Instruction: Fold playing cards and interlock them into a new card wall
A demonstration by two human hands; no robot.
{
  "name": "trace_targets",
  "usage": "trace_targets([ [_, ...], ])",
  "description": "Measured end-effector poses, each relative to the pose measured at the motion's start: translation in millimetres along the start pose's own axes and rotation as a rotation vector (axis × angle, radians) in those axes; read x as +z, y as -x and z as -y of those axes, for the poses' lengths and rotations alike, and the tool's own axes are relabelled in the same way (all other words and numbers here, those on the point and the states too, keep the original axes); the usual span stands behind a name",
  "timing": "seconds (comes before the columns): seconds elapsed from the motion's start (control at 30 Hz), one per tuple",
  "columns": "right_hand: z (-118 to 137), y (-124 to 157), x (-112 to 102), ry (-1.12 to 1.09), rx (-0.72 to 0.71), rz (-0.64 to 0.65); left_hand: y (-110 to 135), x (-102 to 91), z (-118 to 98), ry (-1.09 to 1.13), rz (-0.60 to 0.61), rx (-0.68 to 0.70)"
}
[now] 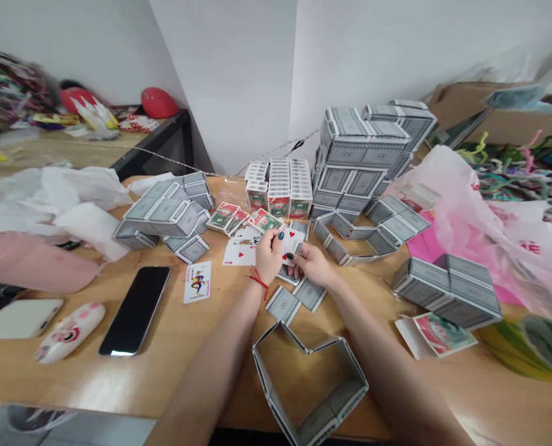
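My left hand (270, 254) and my right hand (306, 259) are close together over the middle of the table. Between them is a playing card (292, 239) with red hearts, which both hands grip. Under and beside the hands lie face-down grey cards (283, 305) and face-up cards (239, 253). A joker card (197, 282) lies alone to the left. Between my forearms stands a heart-shaped frame (334, 399) of folded cards. Another open card frame (350, 251) sits right of my right hand.
Card boxes (289, 186) stand in rows at the back, near a tall stack of folded-card blocks (357, 161). Left are a card structure (164, 214), a phone (135, 310) and a mouse (70, 332). Right are a card block (447, 290), an open card box (436, 334) and tape (531, 344).
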State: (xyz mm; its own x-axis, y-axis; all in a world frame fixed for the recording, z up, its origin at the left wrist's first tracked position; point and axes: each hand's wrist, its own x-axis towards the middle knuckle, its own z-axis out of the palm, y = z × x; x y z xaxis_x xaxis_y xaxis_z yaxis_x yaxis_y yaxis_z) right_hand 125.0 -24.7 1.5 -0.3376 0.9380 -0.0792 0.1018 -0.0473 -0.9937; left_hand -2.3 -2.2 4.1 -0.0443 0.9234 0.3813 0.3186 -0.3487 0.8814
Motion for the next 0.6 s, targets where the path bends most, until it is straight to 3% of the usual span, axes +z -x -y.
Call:
trace_targets([
  [0.37, -1.3, 0.4, 2.3, 0.033, -0.008, 0.006, 0.5, 1.4, -2.4, -0.083, -0.065, -0.023],
  [0.6, -2.1, -4.2, 3.0, -0.087, -0.051, -0.158, -0.8, 4.5, -2.9, 0.1, -0.035, -0.109],
])
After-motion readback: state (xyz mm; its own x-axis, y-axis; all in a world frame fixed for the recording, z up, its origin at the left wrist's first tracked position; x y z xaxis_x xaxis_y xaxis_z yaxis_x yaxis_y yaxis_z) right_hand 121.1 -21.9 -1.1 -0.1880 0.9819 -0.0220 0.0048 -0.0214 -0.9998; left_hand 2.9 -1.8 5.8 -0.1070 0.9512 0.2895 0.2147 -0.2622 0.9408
